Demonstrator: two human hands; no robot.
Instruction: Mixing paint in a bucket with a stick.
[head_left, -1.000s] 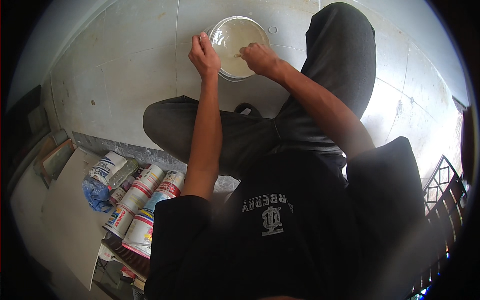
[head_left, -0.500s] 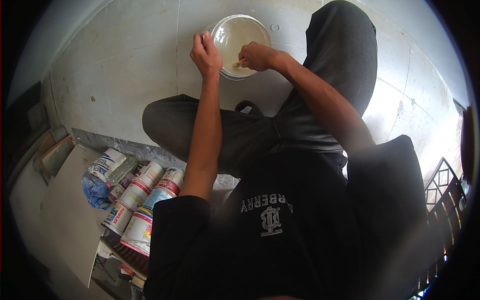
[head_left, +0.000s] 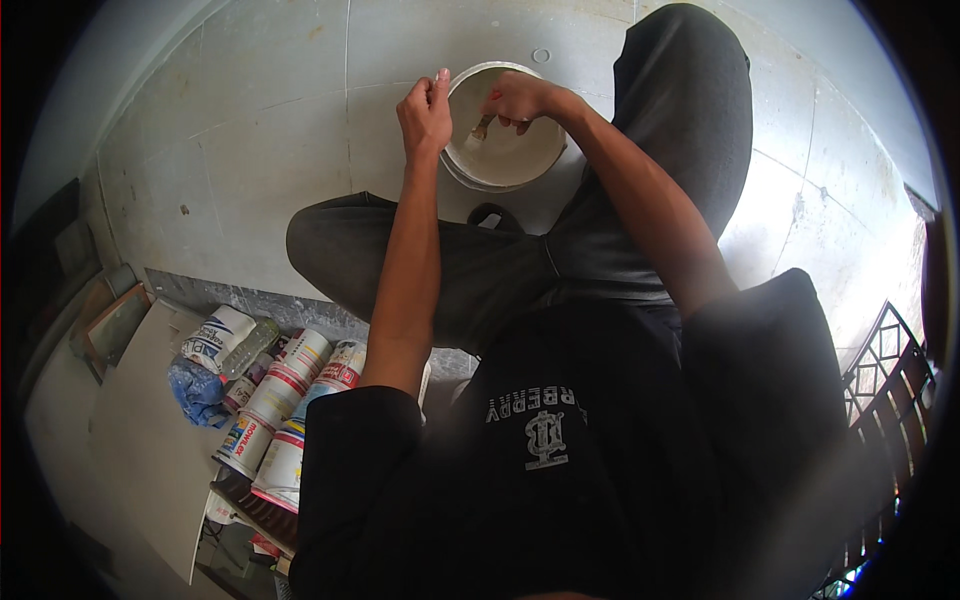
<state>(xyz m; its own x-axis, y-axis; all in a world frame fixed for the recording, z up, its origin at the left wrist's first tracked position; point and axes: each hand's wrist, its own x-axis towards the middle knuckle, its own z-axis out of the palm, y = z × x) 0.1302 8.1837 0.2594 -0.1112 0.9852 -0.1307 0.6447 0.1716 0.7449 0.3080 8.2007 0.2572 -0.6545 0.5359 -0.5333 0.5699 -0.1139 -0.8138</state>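
Note:
A round white bucket stands on the tiled floor in front of me, its inside coated or filled with something pale. At its left rim my left hand is closed, thumb up, gripping the edge. My right hand reaches in over the far right part of the opening, its fingers wrapped around a paintbrush. A bit of red shows at the brush's handle, and its pale bristles are down inside the bucket near the left inner wall. The exact level of the contents cannot be made out.
My bent legs flank the bucket on the near and right sides. Several paint cans, a blue cloth or bag and a clear plastic bottle sit at lower left. A small ring marks the floor beyond the bucket.
The bucket has shifted right and a little nearer, and its opening looks more tilted. My left hand moved right with the rim. My right hand and the brush rose slightly toward the far side.

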